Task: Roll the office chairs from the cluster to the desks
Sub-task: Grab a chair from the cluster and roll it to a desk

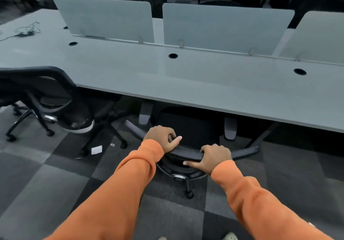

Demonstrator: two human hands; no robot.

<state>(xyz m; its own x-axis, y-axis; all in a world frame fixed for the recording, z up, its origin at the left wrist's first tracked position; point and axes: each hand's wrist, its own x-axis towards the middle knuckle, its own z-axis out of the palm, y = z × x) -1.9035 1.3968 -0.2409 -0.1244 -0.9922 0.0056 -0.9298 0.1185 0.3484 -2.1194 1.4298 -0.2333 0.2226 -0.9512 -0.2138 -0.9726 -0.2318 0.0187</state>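
Observation:
A black office chair [188, 128] stands right in front of me, its seat tucked under the long grey desk [186, 83]. Both hands hold the curved top edge of its backrest. My left hand [162, 137] grips the left part of that edge, fingers curled over it. My right hand [216, 157] grips the right part, thumb stretched along the underside. The grey armrests show just below the desk edge. One caster [189, 195] is visible on the carpet beneath.
A second black mesh chair [46, 94] stands at the left, beside the desk's corner. Frosted divider panels [223, 27] run along the desk's middle, and cables [26, 30] lie at far left. A scrap of paper [96, 150] lies on the checkered carpet.

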